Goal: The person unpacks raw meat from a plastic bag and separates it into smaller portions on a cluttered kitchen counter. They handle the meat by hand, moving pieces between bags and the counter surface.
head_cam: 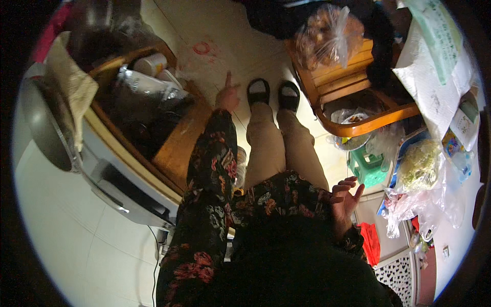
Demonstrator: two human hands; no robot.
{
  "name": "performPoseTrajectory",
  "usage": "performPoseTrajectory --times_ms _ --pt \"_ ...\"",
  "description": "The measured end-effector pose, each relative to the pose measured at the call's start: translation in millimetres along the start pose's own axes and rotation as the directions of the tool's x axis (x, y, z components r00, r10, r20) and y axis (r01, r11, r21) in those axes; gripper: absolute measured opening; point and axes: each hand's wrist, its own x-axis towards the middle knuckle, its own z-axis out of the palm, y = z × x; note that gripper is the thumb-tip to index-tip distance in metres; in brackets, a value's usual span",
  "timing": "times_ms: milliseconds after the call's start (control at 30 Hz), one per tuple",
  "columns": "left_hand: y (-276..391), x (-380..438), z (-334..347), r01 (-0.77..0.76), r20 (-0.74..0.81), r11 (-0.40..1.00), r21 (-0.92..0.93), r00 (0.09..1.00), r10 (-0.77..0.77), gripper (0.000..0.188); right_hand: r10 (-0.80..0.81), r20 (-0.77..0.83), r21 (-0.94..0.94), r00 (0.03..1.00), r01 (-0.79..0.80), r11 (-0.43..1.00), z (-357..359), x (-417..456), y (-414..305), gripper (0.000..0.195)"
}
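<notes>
My left hand reaches over the tiled floor with the index finger stretched out, and nothing shows in it. Beside it stands a wooden frame that holds a dark plastic bag and a white tub. My right hand is raised near my waist, fingers bent and apart, with nothing in it. The nearest thing to it is a green plastic stool. Black slippers are on my feet, below and right of my left hand in the view.
A wooden chair bears a tied clear bag of brownish food. Shredded-looking pale greens sit among plastic bags on the right. A pan with a long handle juts out at left, above a grey appliance. Red marks show on the floor.
</notes>
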Motion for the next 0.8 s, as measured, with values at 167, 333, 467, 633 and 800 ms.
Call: performPoseTrajectory --times_ms 167,333,467,633,800 --pt "43.2 45.1 -38.7 0.092 0.021 0.924 0.371 0.994 -0.108 0.091 0.021 0.02 0.098 1.0 -0.023 0.995 -20.2 28.0 -21.7 0.04" --pt "-7.6 80.0 -35.7 0.063 0.108 0.918 0.393 0.988 -0.114 0.094 0.107 0.031 0.116 0.994 -0.11 0.987 -28.9 42.7 -32.7 0.044" --pt "-71.1 89.5 -15.1 0.074 0.005 0.829 0.555 0.996 -0.092 0.09 0.151 0.028 0.133 0.988 -0.154 0.979 -31.7 46.6 -38.2 0.052" --pt "-69.7 94.2 -17.5 0.076 -0.38 0.981 0.18 0.925 -0.002 0.065 0.152 -0.038 0.052 0.988 -0.15 0.987 -28.9 37.6 -42.1 0.049" --pt "32.5 37.1 -57.2 0.071 -0.632 0.996 0.049 0.774 -0.024 0.039 0.049 -0.144 -0.1 0.988 -0.064 0.993 -18.0 7.3 -24.1 0.049"
